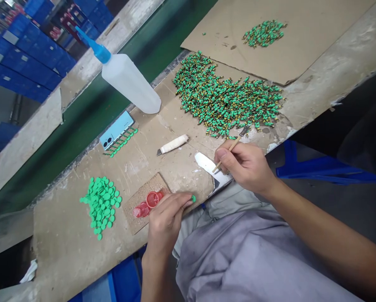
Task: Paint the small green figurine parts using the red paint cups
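My left hand [167,220] pinches a small green disc [193,198] at the table's front edge, beside two red cups [153,199] on a brown board [144,188]. In my right hand [243,163] is a thin wooden stick [233,144] with a dark upper end. Its lower end is over a white strip [203,161] lying at the table edge. Beyond that hand spreads a large heap of small green, black and yellow figures [225,98]. A pile of green discs [103,203] lies left of the board.
A knife with a wrapped handle [174,144] lies mid-table. Behind it are a white squeeze bottle [131,82], a light blue phone [117,130] and a row of green pieces [120,143]. A cardboard sheet [301,46] bears a smaller figure pile [265,33].
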`<state>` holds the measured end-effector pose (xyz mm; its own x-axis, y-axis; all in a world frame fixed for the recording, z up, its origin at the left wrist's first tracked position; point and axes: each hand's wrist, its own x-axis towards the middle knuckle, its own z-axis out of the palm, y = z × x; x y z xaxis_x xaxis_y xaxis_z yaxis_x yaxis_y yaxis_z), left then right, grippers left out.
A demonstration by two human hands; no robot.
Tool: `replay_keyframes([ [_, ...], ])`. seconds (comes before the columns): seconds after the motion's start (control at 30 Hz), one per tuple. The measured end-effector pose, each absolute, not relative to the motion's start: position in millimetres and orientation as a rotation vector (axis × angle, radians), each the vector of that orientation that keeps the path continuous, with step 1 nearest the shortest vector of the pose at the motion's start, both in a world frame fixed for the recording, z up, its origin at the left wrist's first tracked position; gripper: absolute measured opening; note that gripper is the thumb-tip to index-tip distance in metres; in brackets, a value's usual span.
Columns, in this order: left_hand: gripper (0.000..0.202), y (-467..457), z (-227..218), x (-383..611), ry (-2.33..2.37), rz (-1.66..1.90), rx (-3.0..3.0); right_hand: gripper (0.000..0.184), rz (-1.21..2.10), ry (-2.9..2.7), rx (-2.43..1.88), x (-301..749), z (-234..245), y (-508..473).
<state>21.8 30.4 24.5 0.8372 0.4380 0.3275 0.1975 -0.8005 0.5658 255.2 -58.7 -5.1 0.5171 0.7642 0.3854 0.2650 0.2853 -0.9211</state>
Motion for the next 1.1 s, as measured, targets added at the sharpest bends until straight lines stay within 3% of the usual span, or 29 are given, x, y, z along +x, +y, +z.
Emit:
replay_keyframes([
  [0.33,0.025,33,17,19,0.410,0.622,2.476,0.036,0.430,-1.014,-1.272,255,-6,-59],
  [0.73,0.018,30,16,16,0.411,0.629,2.460,0.037,0.532,-1.049,-1.243,257,3,-63],
  [1.1,0.019,12,15,15,0.524,0.707,2.538,0.045,1.012,-1.157,-1.284,225,24,-84],
])
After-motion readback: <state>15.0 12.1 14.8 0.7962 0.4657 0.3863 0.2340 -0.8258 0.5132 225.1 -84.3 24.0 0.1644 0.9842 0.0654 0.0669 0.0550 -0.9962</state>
